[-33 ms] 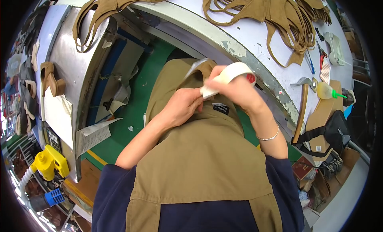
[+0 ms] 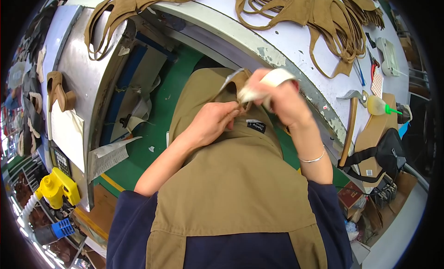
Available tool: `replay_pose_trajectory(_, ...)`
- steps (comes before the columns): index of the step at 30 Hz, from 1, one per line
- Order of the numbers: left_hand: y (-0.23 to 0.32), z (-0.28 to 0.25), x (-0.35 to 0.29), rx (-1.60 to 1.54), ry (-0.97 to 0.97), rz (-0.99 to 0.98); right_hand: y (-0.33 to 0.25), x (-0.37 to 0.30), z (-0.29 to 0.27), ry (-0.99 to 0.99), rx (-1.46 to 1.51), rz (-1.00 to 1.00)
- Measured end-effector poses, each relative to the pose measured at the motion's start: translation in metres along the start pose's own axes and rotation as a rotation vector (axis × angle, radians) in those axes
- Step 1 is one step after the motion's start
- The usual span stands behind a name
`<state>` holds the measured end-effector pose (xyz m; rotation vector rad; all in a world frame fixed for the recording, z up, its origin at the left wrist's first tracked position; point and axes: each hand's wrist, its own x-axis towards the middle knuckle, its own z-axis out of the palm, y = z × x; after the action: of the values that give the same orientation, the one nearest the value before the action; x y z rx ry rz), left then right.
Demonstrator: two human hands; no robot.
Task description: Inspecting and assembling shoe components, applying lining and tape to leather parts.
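Note:
Over my lap, my right hand (image 2: 286, 100) is closed on a roll of cream-white tape (image 2: 280, 78), smeared by motion. A short pale strip runs from the roll toward my left fingertips. My left hand (image 2: 213, 121) pinches the near end of a brown suede-like piece (image 2: 238, 80) that rests on the lap of my tan apron (image 2: 231, 176). A pale grey lining shows along the upper edge of that piece. My fingers cover the spot where tape and suede meet, so I cannot tell whether the strip sticks to it.
Brown strappy cut pieces (image 2: 319, 14) lie heaped on the white worktable (image 2: 296, 46). At the right are a hammer (image 2: 350, 125), a glue bottle (image 2: 377, 105) and a black bag (image 2: 391, 153). On the left stand a brown shoe (image 2: 60, 90) and a yellow pump-like device (image 2: 58, 188).
My right hand has shifted slightly right with the tape roll, which has tilted and blurred. The suede now shows more at my left fingertips. My left hand stays in place.

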<state>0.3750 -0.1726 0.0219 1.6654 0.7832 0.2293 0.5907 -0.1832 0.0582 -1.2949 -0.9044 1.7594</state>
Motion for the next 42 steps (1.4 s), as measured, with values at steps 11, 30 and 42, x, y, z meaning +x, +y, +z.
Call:
replay_pose_trajectory(11,0.005,-0.012,-0.006,-0.773,-0.100,-0.175,0.002,0.001,0.005,0.142,-0.242,-0.359)
replay_pose_trajectory(30,-0.014,-0.008,-0.001,-0.397,0.115,-0.094,0.015,0.020,0.028,-0.060,0.133,-0.193)
replay_pose_trajectory(42,-0.014,-0.009,-0.006,-0.705,0.067,-0.172,0.041,0.040,0.032,0.069,-0.421,-0.458)
